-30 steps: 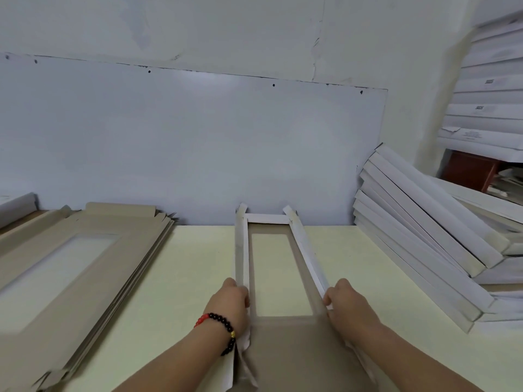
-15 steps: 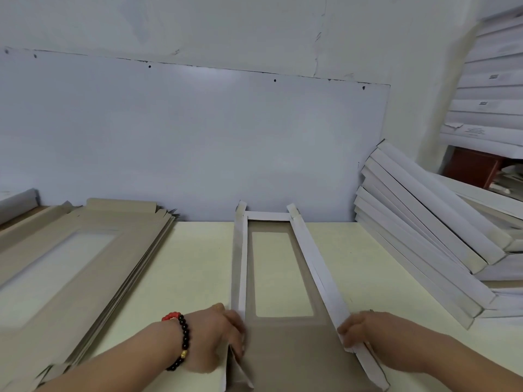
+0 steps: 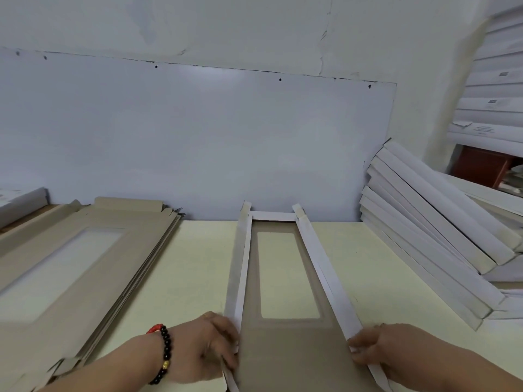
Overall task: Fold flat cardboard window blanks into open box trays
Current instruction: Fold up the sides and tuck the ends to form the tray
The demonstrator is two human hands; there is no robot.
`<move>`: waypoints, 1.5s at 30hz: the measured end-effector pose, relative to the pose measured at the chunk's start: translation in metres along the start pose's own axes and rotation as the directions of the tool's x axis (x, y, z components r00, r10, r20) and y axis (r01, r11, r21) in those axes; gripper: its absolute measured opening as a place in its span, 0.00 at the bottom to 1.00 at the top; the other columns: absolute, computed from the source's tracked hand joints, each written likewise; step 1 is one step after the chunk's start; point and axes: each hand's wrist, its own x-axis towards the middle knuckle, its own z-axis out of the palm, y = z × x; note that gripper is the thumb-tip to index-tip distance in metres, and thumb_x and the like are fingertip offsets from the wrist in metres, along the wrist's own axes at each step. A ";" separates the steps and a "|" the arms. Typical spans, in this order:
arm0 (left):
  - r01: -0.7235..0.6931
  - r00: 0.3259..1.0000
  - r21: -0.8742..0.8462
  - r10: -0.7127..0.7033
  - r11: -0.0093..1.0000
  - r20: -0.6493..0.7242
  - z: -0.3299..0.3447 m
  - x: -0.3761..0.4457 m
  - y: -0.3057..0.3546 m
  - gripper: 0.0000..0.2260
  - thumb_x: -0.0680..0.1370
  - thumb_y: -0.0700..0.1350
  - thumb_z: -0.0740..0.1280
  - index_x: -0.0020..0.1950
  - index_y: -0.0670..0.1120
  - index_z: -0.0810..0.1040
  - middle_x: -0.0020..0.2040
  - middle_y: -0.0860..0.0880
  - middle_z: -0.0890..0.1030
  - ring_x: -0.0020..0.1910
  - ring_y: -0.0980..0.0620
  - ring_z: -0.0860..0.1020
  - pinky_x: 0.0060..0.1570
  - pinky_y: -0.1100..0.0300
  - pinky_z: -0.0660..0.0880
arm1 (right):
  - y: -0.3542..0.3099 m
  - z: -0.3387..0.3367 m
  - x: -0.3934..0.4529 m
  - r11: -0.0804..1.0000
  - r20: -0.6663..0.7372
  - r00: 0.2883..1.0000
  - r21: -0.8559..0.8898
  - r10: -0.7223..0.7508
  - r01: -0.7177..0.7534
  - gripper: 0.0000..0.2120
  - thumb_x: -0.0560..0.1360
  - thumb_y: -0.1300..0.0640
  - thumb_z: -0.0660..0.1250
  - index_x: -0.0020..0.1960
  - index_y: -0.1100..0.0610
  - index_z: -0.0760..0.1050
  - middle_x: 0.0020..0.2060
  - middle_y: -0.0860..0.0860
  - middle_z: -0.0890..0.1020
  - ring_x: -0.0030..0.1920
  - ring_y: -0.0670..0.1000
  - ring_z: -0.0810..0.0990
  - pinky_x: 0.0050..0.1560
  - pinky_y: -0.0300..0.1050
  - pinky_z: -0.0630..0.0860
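A long brown cardboard window blank (image 3: 285, 343) lies lengthwise on the pale table, its far end against the wall. Both long side walls stand folded up, white on the outside, and a short far end flap (image 3: 271, 215) is raised too. My left hand (image 3: 206, 349), with a bead bracelet on the wrist, grips the left side wall (image 3: 237, 273) near its close end. On the other side my right hand (image 3: 376, 352) grips the right side wall (image 3: 319, 267) near its close end. The blank's near end runs out of view below.
A stack of flat brown window blanks (image 3: 70, 267) lies on the left of the table (image 3: 184, 267). Folded white trays (image 3: 430, 236) lean in a pile at the right, with more stacked higher (image 3: 492, 89) behind. A white wall panel (image 3: 198, 137) closes off the back.
Both hands slid toward me along the side walls, from mid-length to the near end. The right wall leans further outward than a second ago.
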 end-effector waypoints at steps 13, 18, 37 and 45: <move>0.124 0.990 0.110 -0.130 0.986 0.047 -0.011 0.022 -0.009 0.11 0.72 0.47 0.68 0.52 0.50 0.83 0.52 0.63 0.71 0.57 0.59 0.73 0.57 0.70 0.68 | 0.003 -0.001 0.003 0.994 0.175 0.980 0.037 0.096 -0.104 0.17 0.67 0.57 0.60 0.53 0.47 0.76 0.63 0.31 0.69 0.62 0.37 0.72 0.58 0.37 0.72; 0.163 0.980 0.015 -0.164 0.986 0.115 -0.013 0.019 -0.006 0.12 0.71 0.47 0.70 0.53 0.50 0.84 0.54 0.60 0.72 0.56 0.58 0.76 0.60 0.62 0.72 | 0.005 0.000 0.005 0.990 0.167 0.978 0.039 0.126 -0.134 0.14 0.67 0.57 0.60 0.50 0.50 0.76 0.62 0.39 0.74 0.65 0.43 0.72 0.58 0.41 0.73; 0.515 0.857 0.343 -0.483 0.786 -0.179 0.032 0.038 0.029 0.33 0.63 0.76 0.57 0.56 0.54 0.71 0.54 0.54 0.69 0.56 0.50 0.67 0.55 0.56 0.69 | 0.004 0.003 0.007 0.998 0.172 0.984 0.046 0.041 -0.050 0.08 0.71 0.56 0.61 0.48 0.49 0.75 0.68 0.30 0.63 0.69 0.38 0.67 0.60 0.38 0.71; 0.560 0.828 0.394 -0.478 0.729 -0.293 0.046 0.039 0.028 0.44 0.55 0.82 0.50 0.60 0.54 0.69 0.56 0.55 0.69 0.58 0.49 0.68 0.56 0.52 0.67 | -0.004 -0.003 0.011 0.984 0.233 0.963 0.075 0.137 -0.158 0.09 0.69 0.56 0.59 0.40 0.42 0.73 0.73 0.35 0.60 0.60 0.27 0.65 0.48 0.25 0.63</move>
